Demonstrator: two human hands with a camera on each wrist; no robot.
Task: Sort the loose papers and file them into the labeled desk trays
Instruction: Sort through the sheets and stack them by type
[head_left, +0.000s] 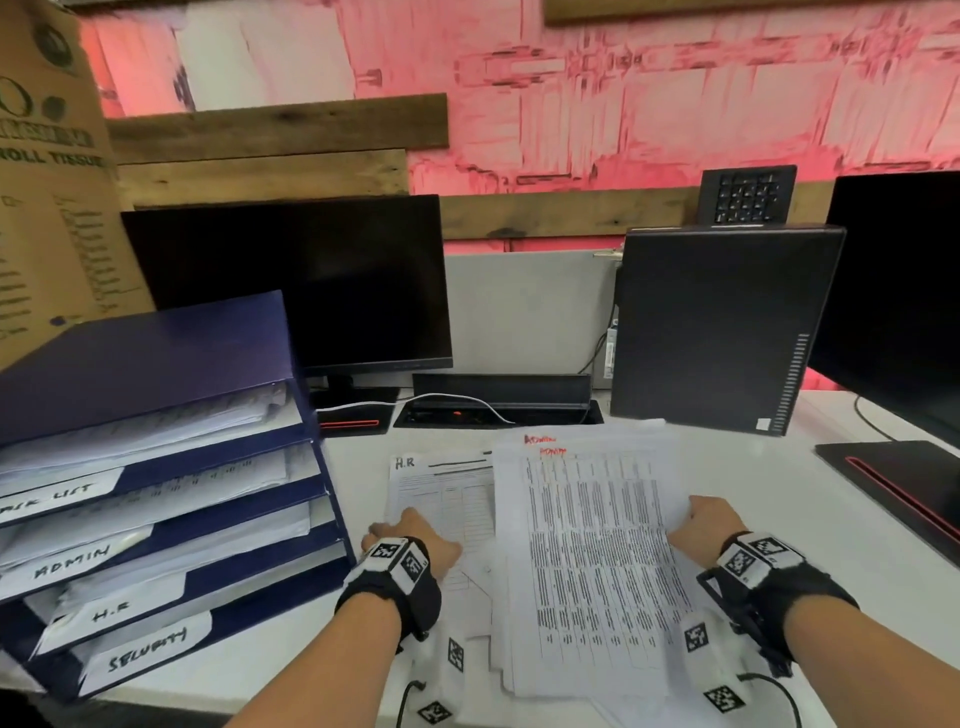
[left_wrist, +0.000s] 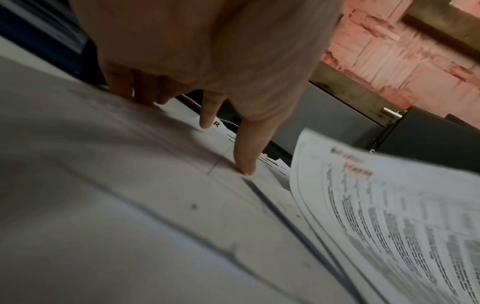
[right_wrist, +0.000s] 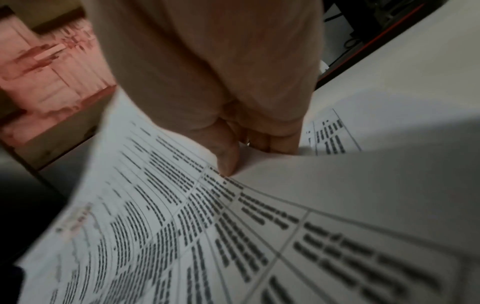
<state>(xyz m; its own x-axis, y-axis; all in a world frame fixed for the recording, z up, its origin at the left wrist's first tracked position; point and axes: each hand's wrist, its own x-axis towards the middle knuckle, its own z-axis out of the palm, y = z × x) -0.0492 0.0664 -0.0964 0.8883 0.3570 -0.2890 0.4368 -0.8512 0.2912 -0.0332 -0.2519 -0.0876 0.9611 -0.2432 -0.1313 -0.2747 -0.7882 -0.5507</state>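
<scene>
The head view is evenly and fairly brightly lit from above, with soft shadows under the forearms; its wide lens bends straight lines toward the edges, so the blue tray stack bulges and leans. The pink wall behind is smeared into blocky streaks, and print on the papers is soft. Both monitors are dark and show no glare. The wrist views are dimmer and blurred: the left hand casts a broad grey shadow over the sheet below, and the right hand fills the upper picture out of focus, the print streaking outward near the edges
</scene>
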